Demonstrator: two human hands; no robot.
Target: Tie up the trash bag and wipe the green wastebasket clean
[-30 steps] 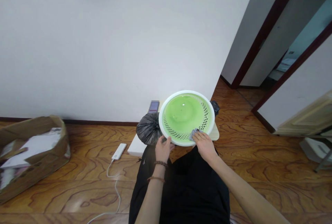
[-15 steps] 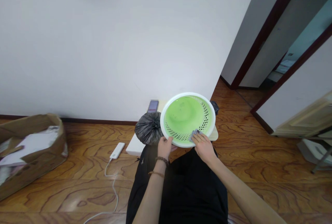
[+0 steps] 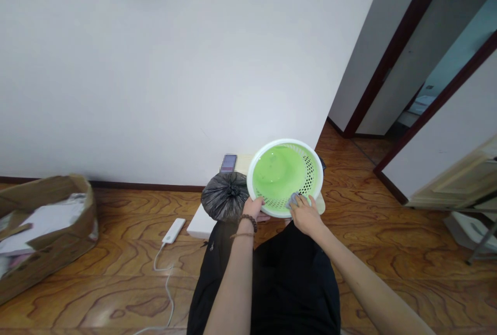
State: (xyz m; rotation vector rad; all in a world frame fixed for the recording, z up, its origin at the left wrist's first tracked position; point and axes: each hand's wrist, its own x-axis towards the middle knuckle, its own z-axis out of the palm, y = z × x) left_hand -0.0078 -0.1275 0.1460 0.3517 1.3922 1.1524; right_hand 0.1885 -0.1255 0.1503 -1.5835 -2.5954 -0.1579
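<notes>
A round green plastic basket with a white rim and a perforated wall is tilted so that its inside faces me. My left hand grips the rim at the near left, thumb inside and fingers beneath. In my right hand is a small greyish cloth, pressed against the holed inner wall at the near right. The fingers partly cover the cloth. Beneath the basket, a pale stool top shows only at its edges.
Left of the basket sits a tied black plastic bag, by a phone and a white box. A white power strip with a cord lies on the wooden floor. Further left stands a cardboard box of papers. The wall rises behind.
The basket and my left hand have shifted slightly to the right. My right hand has moved a little along the inner wall with the cloth, its fingers now more bent.
</notes>
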